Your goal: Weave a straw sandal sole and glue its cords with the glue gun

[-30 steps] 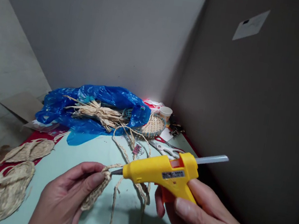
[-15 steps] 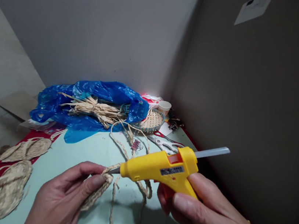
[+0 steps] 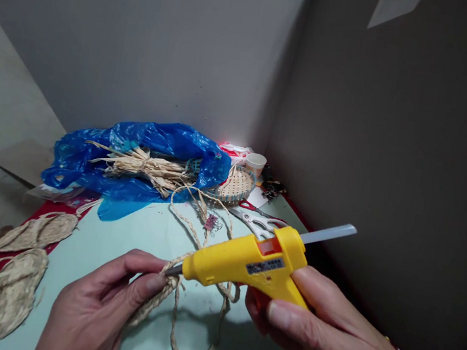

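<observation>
My left hand point(image 3: 106, 302) pinches a small braided straw piece point(image 3: 153, 304) between thumb and fingers, mostly hidden by the hand. A long straw braid point(image 3: 173, 334) trails from it in loops over the table. In my right hand point(image 3: 303, 324) is a yellow hot glue gun point(image 3: 243, 257), gripped by its handle. Its metal nozzle touches the straw piece right by my left fingertips, where the braid's edge meets it. A clear glue stick point(image 3: 332, 234) sticks out of the gun's back. Whether glue is flowing cannot be made out.
Woven straw slipper-shaped pieces point(image 3: 10, 297) lie at the left edge. Further back are a blue plastic bag point(image 3: 169, 137) with a bundle of dry straw point(image 3: 148, 166), a woven basket point(image 3: 238, 184), a paper cup point(image 3: 256, 163) and scissors point(image 3: 259, 222). A dark wall rises at right.
The view has shifted slightly. The glue gun's nozzle has moved a touch left and stays against the braid; both hands keep their grips.
</observation>
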Demonstrator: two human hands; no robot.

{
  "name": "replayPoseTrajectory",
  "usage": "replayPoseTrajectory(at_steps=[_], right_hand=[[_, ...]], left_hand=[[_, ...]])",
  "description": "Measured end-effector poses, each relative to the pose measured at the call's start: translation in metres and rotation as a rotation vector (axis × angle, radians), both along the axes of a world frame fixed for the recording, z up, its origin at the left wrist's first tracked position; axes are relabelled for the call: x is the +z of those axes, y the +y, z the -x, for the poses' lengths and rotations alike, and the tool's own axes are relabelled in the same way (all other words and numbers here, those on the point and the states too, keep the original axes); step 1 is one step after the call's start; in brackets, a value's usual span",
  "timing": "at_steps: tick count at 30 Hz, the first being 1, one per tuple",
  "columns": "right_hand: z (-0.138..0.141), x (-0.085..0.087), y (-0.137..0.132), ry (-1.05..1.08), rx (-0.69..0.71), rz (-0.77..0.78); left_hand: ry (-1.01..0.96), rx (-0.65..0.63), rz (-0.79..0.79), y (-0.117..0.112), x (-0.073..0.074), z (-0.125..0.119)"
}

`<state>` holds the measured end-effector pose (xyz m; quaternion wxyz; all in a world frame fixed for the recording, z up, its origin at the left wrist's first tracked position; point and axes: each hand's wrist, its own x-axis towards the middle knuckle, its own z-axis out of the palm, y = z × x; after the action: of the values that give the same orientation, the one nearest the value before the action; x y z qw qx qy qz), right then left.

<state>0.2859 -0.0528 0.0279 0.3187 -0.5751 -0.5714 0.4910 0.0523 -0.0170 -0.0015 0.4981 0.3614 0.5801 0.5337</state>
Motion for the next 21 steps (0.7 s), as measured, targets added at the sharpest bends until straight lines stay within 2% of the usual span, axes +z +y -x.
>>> replayPoseTrajectory(at_steps=[6,21], right_hand=[[0.0002,0.0052,0.0003,-0.098,0.006,0.019],[-0.0011,0.0037,-0.0014,-0.184,-0.022,-0.112]], left_hand=[[0.075,-0.006,-0.032,-0.003,0.0002,-0.0017],[0.273,0.018,-0.095,-0.0029,-0.0036,0.0026]])
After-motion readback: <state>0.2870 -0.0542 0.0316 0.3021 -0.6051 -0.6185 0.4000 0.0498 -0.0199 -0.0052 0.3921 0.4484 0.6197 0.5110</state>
